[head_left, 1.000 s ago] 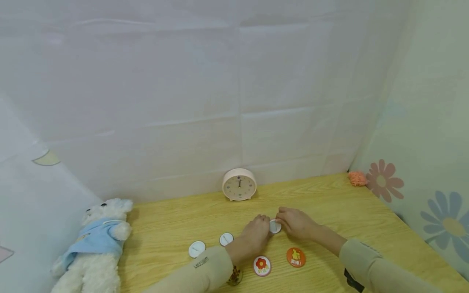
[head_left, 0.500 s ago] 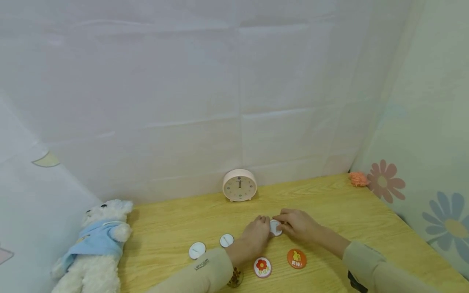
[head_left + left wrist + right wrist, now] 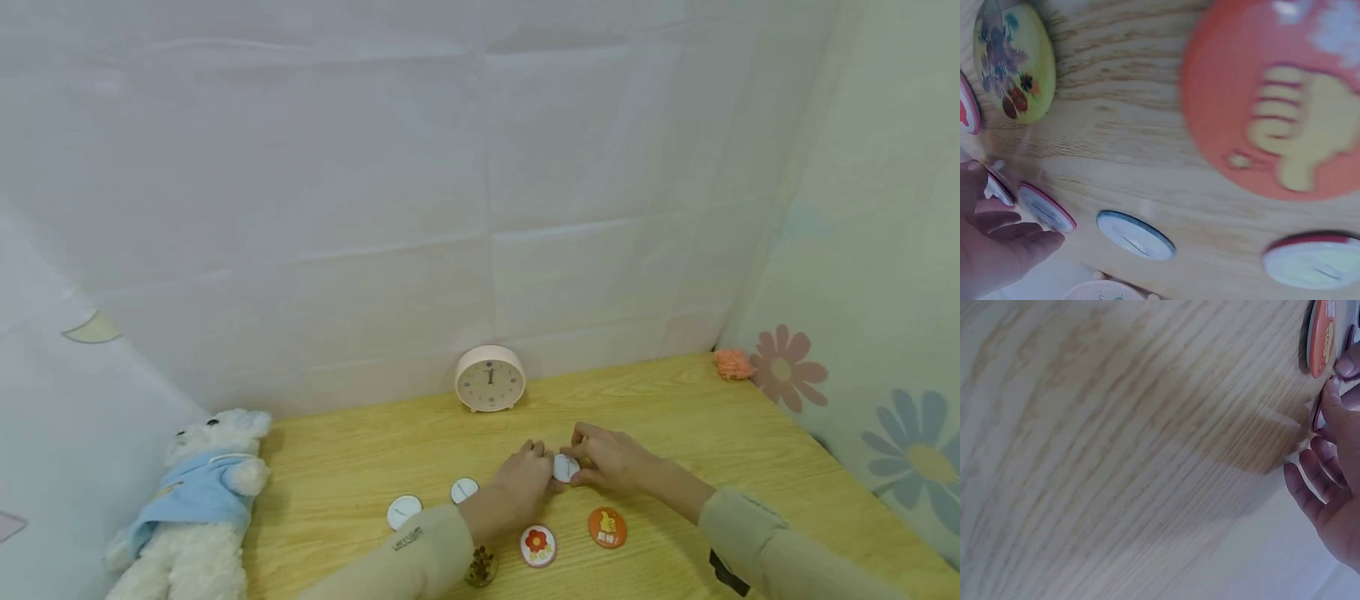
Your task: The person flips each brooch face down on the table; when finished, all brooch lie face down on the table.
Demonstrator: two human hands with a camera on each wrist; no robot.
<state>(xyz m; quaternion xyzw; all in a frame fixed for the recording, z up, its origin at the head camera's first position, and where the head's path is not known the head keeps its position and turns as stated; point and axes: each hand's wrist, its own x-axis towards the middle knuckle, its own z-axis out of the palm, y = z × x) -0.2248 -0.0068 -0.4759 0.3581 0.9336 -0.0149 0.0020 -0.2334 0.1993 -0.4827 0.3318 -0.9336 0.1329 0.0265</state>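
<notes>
In the head view, a white-backed pin badge (image 3: 566,468) lies face down between the hands, its pin line showing. My right hand (image 3: 611,460) pinches its right side, index finger at the far edge and thumb at the near edge. My left hand (image 3: 521,479) holds the left edge with bent fingers and thumb. The left wrist view has the left hand (image 3: 997,244) at the end of a row of face-down badges, with one badge (image 3: 1047,207) right by its fingertips. From the right wrist, the right hand's thumb (image 3: 1332,403) covers much of the held badge.
Two face-down badges (image 3: 405,511) lie left of the left forearm. Nearer me are a red-flower badge (image 3: 538,546), an orange thumbs-up badge (image 3: 607,527) and a flower-patterned oval piece (image 3: 1016,62). A clock (image 3: 491,379) stands behind; a plush toy (image 3: 202,500) lies left.
My right thumb has slid from the badge's face to its near edge, and the fingers have spread wider around it. The badge has turned slightly; my left hand stays nearly in place.
</notes>
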